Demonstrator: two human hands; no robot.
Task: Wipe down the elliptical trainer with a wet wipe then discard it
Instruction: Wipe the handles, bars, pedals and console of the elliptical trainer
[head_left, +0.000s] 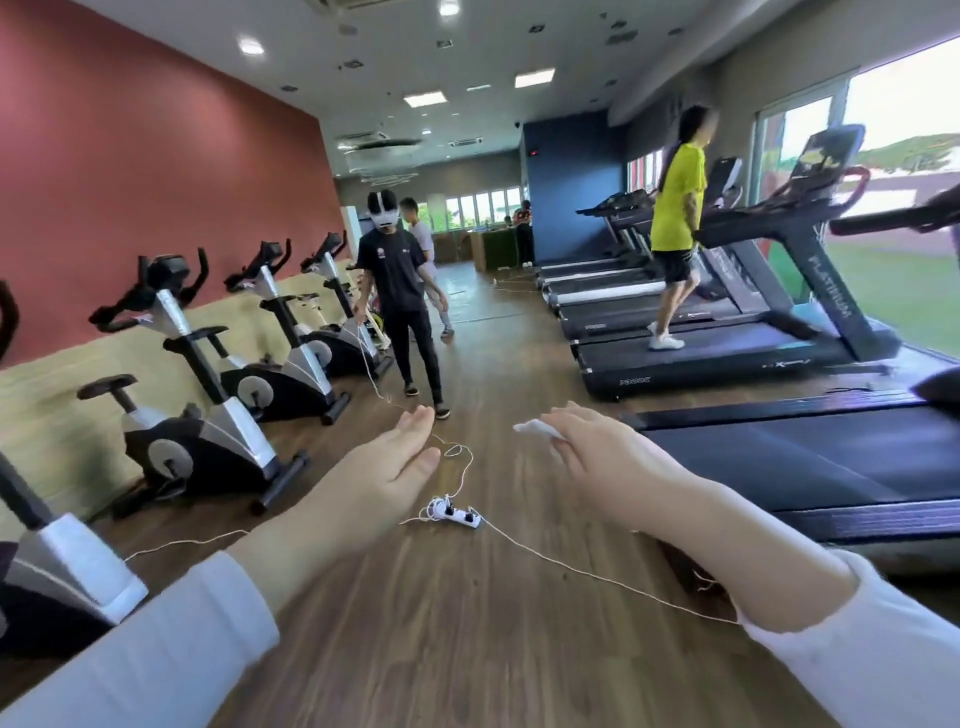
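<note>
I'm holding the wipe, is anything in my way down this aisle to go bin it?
No bin is in view. Ahead of the wipe, a power strip and thin cords lie across the floor, and a person in black stands beyond them.

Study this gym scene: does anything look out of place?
Yes. A white power strip lies in the middle of the wooden floor, its thin cords trailing across the walkway between the exercise bikes and treadmills, a likely trip hazard.
</note>
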